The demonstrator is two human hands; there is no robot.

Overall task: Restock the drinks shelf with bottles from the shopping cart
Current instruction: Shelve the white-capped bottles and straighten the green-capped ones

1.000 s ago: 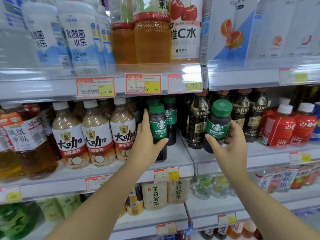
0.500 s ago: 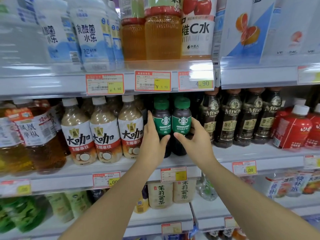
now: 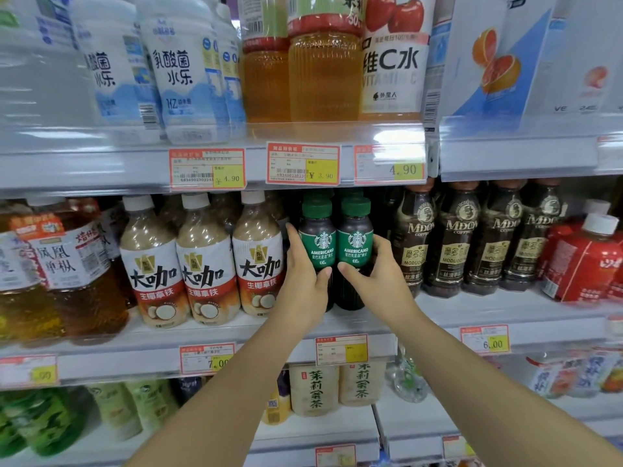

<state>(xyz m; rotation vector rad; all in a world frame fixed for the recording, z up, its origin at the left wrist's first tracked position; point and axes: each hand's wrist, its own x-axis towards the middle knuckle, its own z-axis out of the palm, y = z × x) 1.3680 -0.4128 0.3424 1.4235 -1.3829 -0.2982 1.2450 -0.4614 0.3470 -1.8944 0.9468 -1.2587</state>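
Head view: two coffee bottles, upright and touching, on the shelf just right of the latte bottles. My left hand wraps the left coffee bottle, my right hand the right coffee bottle, thumbs in front under the green labels. Smooth rigid plastic, round bodies, green caps. I judge them full, fairly heavy and slippery, best gripped mid-body.

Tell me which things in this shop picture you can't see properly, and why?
Head view only:
- Lower halves of the left Americano bottle and right Americano bottle: partly covered by the left hand and right hand gripping them.
- The price tag below them: print too faint to read.
- The white bottles on top shelf: caps cut off by the top edge.
- The tea bottles far left: blurred.
- The shopping cart: out of view.
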